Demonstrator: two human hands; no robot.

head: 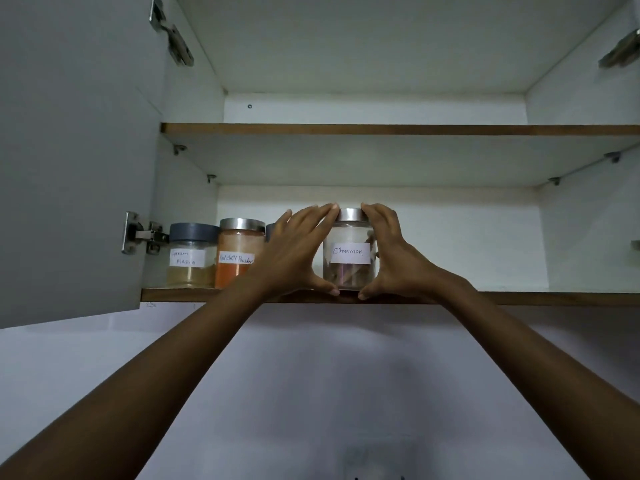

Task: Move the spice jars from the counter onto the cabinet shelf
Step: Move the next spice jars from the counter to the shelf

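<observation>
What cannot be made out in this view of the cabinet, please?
Head view: grey-lidded jar, label and contents hidden by the left hand.
Head view: red chilli powder jar, label's end covered by that hand.
Head view: the counter, cut off below the frame; remaining jars uncountable.
Head view: whether the cinnamon jar rests on the lower shelf; the right hand and left thumb crowd its base.

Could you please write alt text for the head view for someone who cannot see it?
The left hand and right hand hold the glass Cinnamon jar, one on each side, at the front edge of the lower cabinet shelf. To its left stand the Garam Masala jar and the Red Chilli Powder jar.
</observation>
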